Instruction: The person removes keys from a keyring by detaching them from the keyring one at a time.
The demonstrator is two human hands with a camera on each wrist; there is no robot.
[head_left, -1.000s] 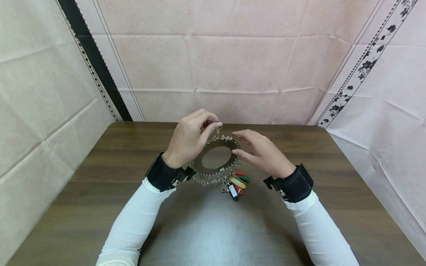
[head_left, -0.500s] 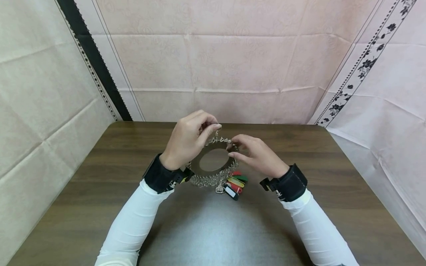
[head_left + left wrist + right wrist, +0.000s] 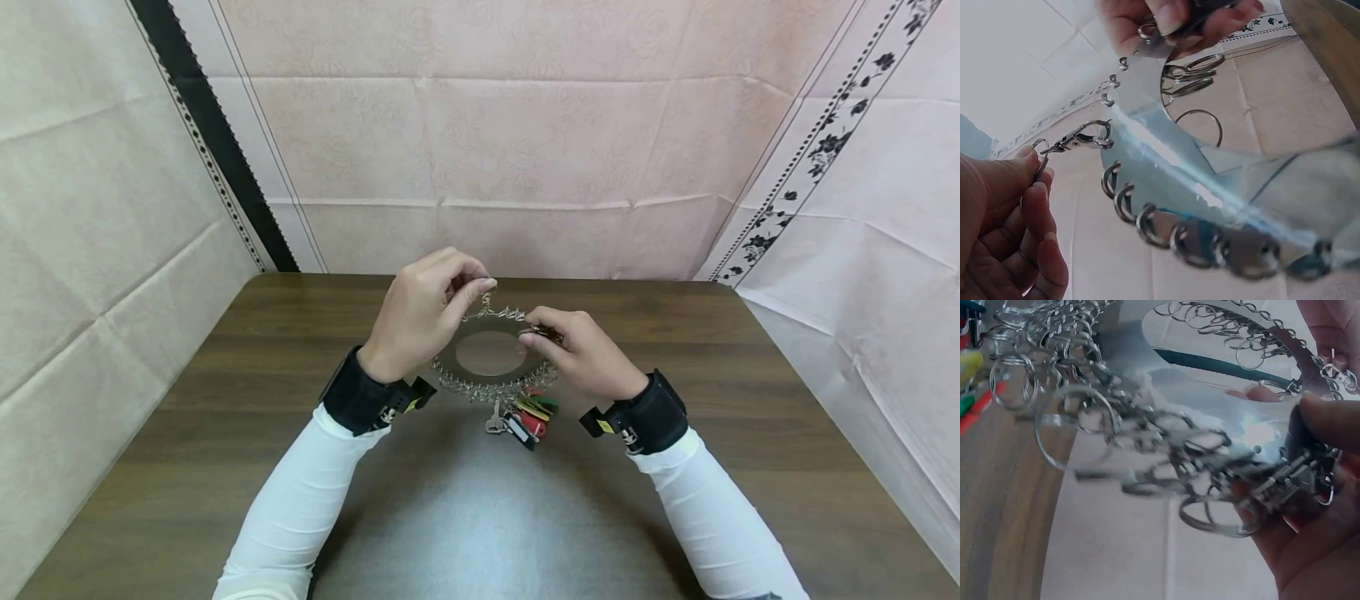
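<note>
A flat, shiny metal ring plate (image 3: 487, 382) is held up over the table, its rim lined with small snap hooks and split rings. With thumb and fingertips my left hand (image 3: 423, 317) pinches a split ring (image 3: 1041, 167), joined to a snap hook (image 3: 1075, 139) clipped through a hole in the plate's edge. My right hand (image 3: 592, 354) grips the plate's right side, thumb on the face and fingers behind. Several hooks bunch by that palm, and loose split rings (image 3: 1075, 425) dangle in the right wrist view. A key (image 3: 496, 421) and coloured key tags (image 3: 534, 423) hang from the lower edge.
The brown wooden table (image 3: 480, 517) extends under both arms. A pale cloth wall (image 3: 480, 150) rises behind its far edge, with cloth walls also at left and right. Black camera straps (image 3: 652, 415) circle both wrists.
My right hand has come in leftward and closed on the plate's right side, turning and tilting the plate. My left hand keeps its pinch, shifting slightly left. The key and tags swung a little.
</note>
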